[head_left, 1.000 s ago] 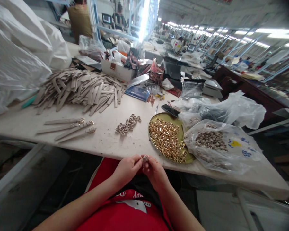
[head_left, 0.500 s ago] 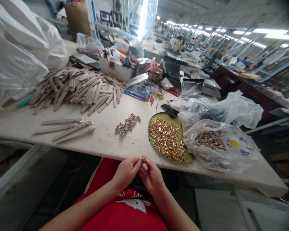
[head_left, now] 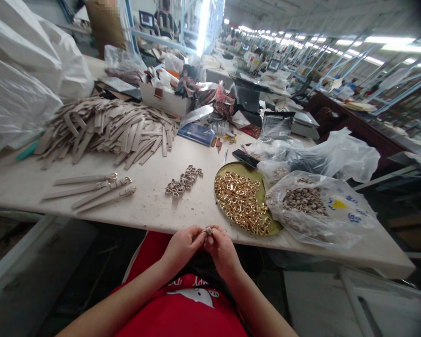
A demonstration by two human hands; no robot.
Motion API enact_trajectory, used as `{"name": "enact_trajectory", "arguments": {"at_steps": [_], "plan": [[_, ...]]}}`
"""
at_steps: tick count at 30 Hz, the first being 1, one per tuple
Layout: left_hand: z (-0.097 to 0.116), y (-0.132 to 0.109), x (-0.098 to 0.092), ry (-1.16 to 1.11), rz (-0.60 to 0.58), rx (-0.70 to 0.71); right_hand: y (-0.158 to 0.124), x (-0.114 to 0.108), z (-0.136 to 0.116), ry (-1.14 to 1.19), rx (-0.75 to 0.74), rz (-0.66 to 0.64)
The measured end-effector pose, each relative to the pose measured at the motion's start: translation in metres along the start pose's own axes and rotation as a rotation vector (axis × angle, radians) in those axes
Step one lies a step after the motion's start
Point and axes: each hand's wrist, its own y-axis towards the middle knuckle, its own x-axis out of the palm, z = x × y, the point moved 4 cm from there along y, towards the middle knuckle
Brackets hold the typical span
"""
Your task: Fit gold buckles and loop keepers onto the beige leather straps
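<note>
Close to my body, at the table's front edge, my left hand and my right hand meet fingertip to fingertip. Pinched between them is a small greyish-beige strap loop, partly covered by the fingers. Just beyond lies a small heap of similar loops. A round gold-coloured tray to the right bears a pile of gold buckles. Several beige straps with gold buckles lie side by side at the left.
A large pile of plain beige straps covers the table's back left. On the right, a clear plastic bag contains many loops. A dark phone, a blue packet and a white box sit farther back.
The view has shifted slightly. My hands stay together at the table edge, with the fingers of my right hand curled a little differently around the strap loop.
</note>
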Motion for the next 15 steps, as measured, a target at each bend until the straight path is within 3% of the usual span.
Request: {"name": "enact_trajectory", "arguments": {"at_steps": [8, 12, 15], "plan": [[-0.003, -0.005, 0.007, -0.1, 0.09, -0.006, -0.005, 0.011, 0.009, 0.198, 0.109, -0.029], [-0.004, -0.005, 0.007, 0.013, 0.119, 0.013, -0.004, 0.011, 0.013, 0.23, 0.065, 0.018], [-0.001, -0.003, 0.004, 0.05, 0.117, 0.002, -0.002, 0.006, 0.01, 0.11, -0.048, 0.052]]}}
